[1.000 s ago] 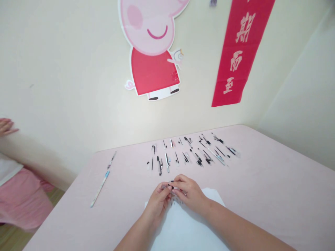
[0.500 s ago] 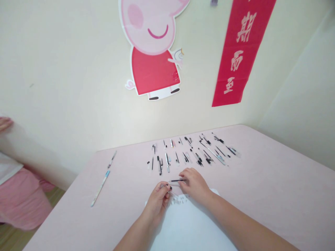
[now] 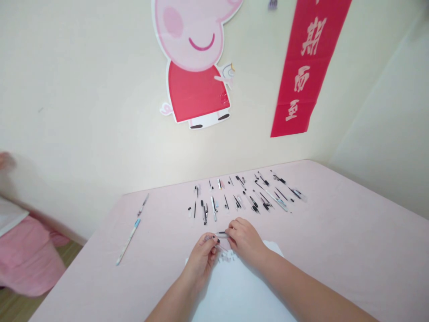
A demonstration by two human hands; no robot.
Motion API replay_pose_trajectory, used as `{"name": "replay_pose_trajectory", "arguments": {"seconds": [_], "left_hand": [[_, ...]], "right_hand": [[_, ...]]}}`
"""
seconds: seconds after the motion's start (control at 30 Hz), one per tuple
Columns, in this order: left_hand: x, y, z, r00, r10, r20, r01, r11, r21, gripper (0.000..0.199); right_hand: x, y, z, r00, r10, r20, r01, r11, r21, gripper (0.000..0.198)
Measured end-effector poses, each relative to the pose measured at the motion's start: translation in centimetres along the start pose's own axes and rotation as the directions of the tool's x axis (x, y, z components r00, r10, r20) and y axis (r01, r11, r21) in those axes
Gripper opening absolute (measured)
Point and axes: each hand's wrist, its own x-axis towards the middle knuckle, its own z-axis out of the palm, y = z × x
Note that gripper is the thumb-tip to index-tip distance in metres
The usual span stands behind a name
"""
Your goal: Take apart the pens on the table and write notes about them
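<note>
My left hand (image 3: 202,256) is closed around a clear pen barrel (image 3: 221,236), with a small black piece at the fingertips. From the right, my right hand (image 3: 246,238) pinches the end of a thin black pen refill (image 3: 222,232) that lies in line with the barrel. Only a short dark length of it shows between the two hands. Whether its tip sits inside the barrel is too small to tell. Beyond the hands lie several rows of pen parts, among them a black pen (image 3: 204,212) and a loose refill (image 3: 195,209).
The pink-covered table (image 3: 161,250) meets the wall at the back. On its left lie a blue-capped pen (image 3: 128,241) and a clear pen (image 3: 143,205). A person in pink clothing (image 3: 28,255) is at the far left. White printed cloth (image 3: 241,290) shows below my hands.
My right hand has moved left toward my left hand, and less of the black refill shows between them. The left hand has stayed put. The other person's hand at the left has shifted slightly.
</note>
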Motion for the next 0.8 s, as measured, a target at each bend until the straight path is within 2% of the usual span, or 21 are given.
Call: {"name": "replay_pose_trajectory", "arguments": {"seconds": [0.13,0.33,0.8], "left_hand": [[-0.2,0.15,0.23,1.0,-0.003,-0.009,0.003,1.0,0.01,0.027],[-0.22,0.15,0.18,1.0,-0.011,-0.014,0.011,1.0,0.018,0.025],[-0.49,0.6,0.45,0.998,-0.022,0.051,0.022,1.0,0.01,0.028]], "right_hand": [[0.23,-0.14,-0.2,0.999,-0.019,0.045,0.022,0.997,-0.079,0.013],[0.3,-0.28,-0.35,0.997,0.028,0.076,-0.016,0.988,-0.151,0.013],[0.37,-0.67,-0.88,0.987,0.084,0.136,-0.052,0.973,-0.224,0.014]]}}
